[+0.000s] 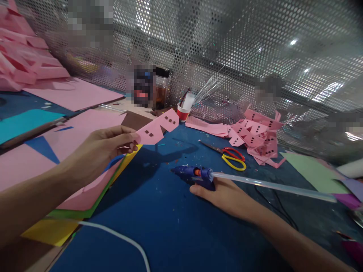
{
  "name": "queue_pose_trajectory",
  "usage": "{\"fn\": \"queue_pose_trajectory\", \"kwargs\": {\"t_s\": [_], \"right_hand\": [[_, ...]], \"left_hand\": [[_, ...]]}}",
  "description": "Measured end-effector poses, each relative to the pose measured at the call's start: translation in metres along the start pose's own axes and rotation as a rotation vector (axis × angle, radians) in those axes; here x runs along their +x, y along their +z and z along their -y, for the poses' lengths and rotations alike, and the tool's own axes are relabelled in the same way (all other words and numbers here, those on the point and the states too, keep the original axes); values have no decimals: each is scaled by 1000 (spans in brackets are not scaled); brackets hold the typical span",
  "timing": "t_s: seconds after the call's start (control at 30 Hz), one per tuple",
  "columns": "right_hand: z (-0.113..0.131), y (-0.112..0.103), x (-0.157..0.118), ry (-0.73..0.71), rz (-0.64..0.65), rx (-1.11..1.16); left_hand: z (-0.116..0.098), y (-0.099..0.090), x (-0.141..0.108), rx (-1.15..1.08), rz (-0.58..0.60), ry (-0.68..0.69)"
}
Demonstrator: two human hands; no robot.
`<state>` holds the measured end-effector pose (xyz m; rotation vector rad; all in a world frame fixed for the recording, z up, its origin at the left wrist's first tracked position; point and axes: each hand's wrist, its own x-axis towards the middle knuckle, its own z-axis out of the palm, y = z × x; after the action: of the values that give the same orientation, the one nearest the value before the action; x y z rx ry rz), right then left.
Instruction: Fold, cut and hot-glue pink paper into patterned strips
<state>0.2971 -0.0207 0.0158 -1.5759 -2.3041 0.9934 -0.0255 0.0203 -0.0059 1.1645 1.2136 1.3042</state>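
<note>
Between the thumb and fingers of my left hand [99,145] is a pink paper cutout [154,132] with small dark squares and a notch in its lower edge, raised above the table. My right hand [224,196] is wrapped round a blue glue gun [193,173] whose nozzle points left. A long clear glue stick [272,184] juts from the back of the gun. Beyond the gun lie scissors [231,156] with one red and one yellow handle loop. Similar pink cutouts [255,132] are heaped at the right rear.
A red and white cup [183,112] holding thin clear sticks stands by the perforated metal screen [227,37]. Coloured paper sheets [17,166] cover the left side, with folded pink paper [25,56] piled behind. A white cable [121,238] crosses the front; green paper [312,172] lies right.
</note>
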Motion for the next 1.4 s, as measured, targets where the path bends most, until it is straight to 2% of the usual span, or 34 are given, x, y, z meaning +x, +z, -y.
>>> {"fn": "queue_pose_trajectory", "kwargs": {"t_s": [0.43, 0.87, 1.1, 1.23, 1.4], "right_hand": [[3, -1, -1, 11, 14, 7], [-6, 3, 0, 46, -6, 77], [-14, 7, -2, 79, -95, 166], [-9, 5, -6, 59, -129, 199], [0, 5, -17, 82, -171, 138]], "left_hand": [[-4, 1, -2, 15, 17, -2], [1, -1, 0, 9, 25, -3], [-2, 3, -6, 90, 53, 27], [-4, 9, -9, 132, 55, 38], [-5, 14, -14, 169, 121, 30]]}}
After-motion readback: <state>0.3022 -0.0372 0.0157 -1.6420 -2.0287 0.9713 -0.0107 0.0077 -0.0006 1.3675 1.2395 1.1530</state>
